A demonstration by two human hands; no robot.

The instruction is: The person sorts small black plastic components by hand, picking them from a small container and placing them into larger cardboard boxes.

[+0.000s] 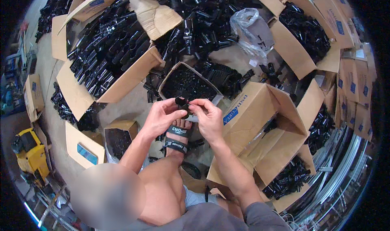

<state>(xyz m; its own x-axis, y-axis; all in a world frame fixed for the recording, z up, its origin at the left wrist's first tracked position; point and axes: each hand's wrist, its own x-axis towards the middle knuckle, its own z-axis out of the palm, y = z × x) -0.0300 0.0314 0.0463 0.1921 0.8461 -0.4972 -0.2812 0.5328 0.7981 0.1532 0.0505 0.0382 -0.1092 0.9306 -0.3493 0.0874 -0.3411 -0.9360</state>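
Observation:
My left hand (161, 116) and my right hand (208, 118) meet in the middle of the view, fingertips together on a small black plastic part (182, 103). Both hands pinch it from either side. Just beyond them stands a small open cardboard box (166, 79) filled with tiny black pieces. Below the hands I see my foot in a black strapped sandal (177, 138) and my bare knee.
Open cardboard boxes ring me: a big one of black parts (106, 48) at the upper left, a large box (268, 129) at the right, stacked cartons (354, 88) far right. A clear plastic bag (252, 28) lies ahead. A yellow machine (28, 151) sits left.

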